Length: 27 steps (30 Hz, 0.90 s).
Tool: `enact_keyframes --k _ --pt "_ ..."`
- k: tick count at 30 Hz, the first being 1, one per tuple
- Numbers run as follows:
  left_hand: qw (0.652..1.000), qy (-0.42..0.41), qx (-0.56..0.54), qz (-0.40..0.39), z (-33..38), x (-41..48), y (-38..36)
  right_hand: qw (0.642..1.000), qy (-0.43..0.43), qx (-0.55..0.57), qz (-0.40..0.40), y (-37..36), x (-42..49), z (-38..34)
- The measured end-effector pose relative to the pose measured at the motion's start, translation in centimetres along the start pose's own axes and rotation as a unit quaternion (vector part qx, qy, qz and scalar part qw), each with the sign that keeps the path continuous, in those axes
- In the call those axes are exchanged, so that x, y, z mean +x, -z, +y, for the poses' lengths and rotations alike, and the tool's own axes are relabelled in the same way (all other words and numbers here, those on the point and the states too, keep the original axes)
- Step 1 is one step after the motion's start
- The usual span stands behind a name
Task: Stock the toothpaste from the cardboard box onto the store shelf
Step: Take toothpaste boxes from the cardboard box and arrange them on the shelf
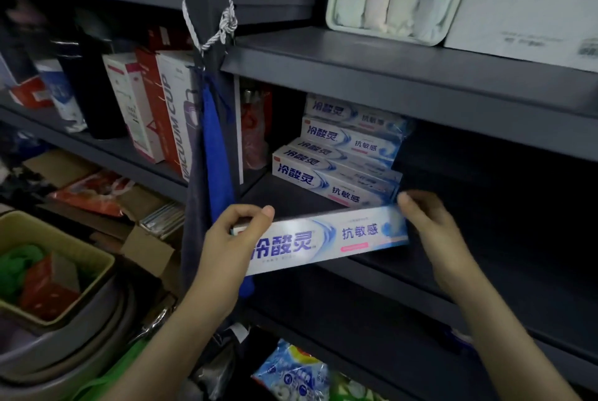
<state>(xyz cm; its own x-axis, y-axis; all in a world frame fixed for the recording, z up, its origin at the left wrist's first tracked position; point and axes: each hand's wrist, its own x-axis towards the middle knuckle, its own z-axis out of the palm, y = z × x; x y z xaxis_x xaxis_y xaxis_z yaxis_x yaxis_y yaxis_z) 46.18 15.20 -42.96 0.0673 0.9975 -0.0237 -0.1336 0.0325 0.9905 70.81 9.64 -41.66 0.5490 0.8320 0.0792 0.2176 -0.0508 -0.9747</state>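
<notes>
at the front edge of the store shelf (284, 196), we hold a toothpaste box (326, 239) lengthwise, left hand (226, 239) pinching one end and right hand (430, 226) gripping the other, just before the stacked toothpaste boxes (336, 174); pushed in crooked, it could topple that stack.

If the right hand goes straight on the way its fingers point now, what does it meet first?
Likely the stacked toothpaste boxes on the shelf, just past the held toothpaste box that the right hand pinches; depth is unclear.

Shop stockroom, dark metal shelving (388, 70), stacked toothpaste boxes (336, 174), boxed vacuum cups (176, 116)
</notes>
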Motion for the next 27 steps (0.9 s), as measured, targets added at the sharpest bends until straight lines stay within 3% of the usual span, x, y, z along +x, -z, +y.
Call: enact_keyframes --k 2,3,6,9,12,14,17,21,23,27 --pt "0.999 -0.016 -0.007 -0.03 0.3 0.1 -0.5 0.992 -0.039 -0.007 -0.124 1.2 -2.0 -0.9" --pt "0.999 -0.028 -0.001 -0.041 0.4 0.3 -0.8 0.988 -0.052 -0.02 -0.144 1.8 -2.5 -0.9" --pt "0.993 -0.06 0.089 -0.049 0.4 1.8 -2.0 0.993 -0.054 -0.065 -0.083 2.6 -2.5 -0.7" --pt "0.966 -0.098 0.237 0.004 -0.8 3.2 -3.9 0.993 -0.048 -0.112 0.007 1.3 -2.3 0.2" --pt "0.917 -0.176 0.347 0.083 -2.1 2.6 -5.5 0.991 -0.037 -0.123 0.034 -0.7 -2.4 1.1" --pt "0.857 -0.257 0.432 0.118 -3.1 1.9 -5.9 0.99 -0.034 -0.13 0.044 -1.9 -2.4 1.6" --pt "0.786 -0.351 0.505 0.054 -4.1 1.5 -6.0 0.986 -0.035 -0.149 0.064 -3.5 -2.2 2.0" --pt "0.783 -0.258 0.556 -0.109 -3.3 2.5 -6.2 0.975 -0.04 -0.207 0.07 -5.5 -0.7 2.7" --pt "0.763 -0.226 0.591 -0.134 -2.8 3.4 -6.4 0.967 -0.045 -0.24 0.066 -5.9 0.4 2.9" --pt "0.766 -0.187 0.592 -0.167 -1.6 3.9 -6.7 0.959 -0.048 -0.269 0.073 -5.3 0.9 2.2"
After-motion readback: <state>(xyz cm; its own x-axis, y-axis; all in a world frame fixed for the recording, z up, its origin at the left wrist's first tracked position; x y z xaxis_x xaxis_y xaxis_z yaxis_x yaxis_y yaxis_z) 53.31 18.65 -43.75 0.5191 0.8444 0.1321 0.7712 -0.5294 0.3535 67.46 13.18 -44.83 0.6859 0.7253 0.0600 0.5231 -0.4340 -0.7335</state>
